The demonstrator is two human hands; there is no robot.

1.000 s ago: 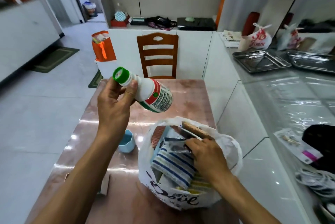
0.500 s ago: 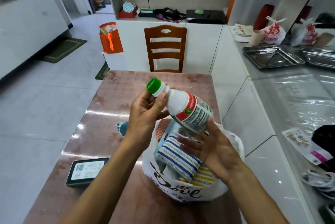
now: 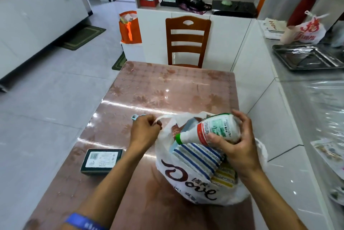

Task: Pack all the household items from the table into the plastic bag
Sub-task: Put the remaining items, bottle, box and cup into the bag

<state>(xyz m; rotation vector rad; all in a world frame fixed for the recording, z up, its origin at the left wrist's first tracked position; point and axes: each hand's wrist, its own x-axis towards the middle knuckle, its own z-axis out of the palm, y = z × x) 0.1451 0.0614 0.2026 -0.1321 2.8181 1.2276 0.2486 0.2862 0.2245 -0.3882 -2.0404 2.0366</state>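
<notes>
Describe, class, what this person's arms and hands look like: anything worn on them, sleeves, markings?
Both forearms are bare, with no sleeves in view. The left hand and right hand wear no gloves, and no rings show. The only thing worn is a blue wristband with faint, unreadable pale print, on the left arm at the bottom edge of the picture.

A white plastic bag point(image 3: 188, 177) with dark "Dove" lettering is standing open on the pink table point(image 3: 167, 88), near its right edge. One handle of the bag is being stretched out to the left. A white bottle point(image 3: 210, 130) with a green cap and a red-and-green label is lying tilted over the bag's mouth, cap pointing down-left. Inside, a blue-striped cloth point(image 3: 197, 159) and a yellow-striped one point(image 3: 223, 175) are showing. A dark box point(image 3: 102, 161) with a white label is lying flat on the table, left of the bag. A small light-blue object point(image 3: 135, 117) is peeking out farther back, mostly hidden.
</notes>
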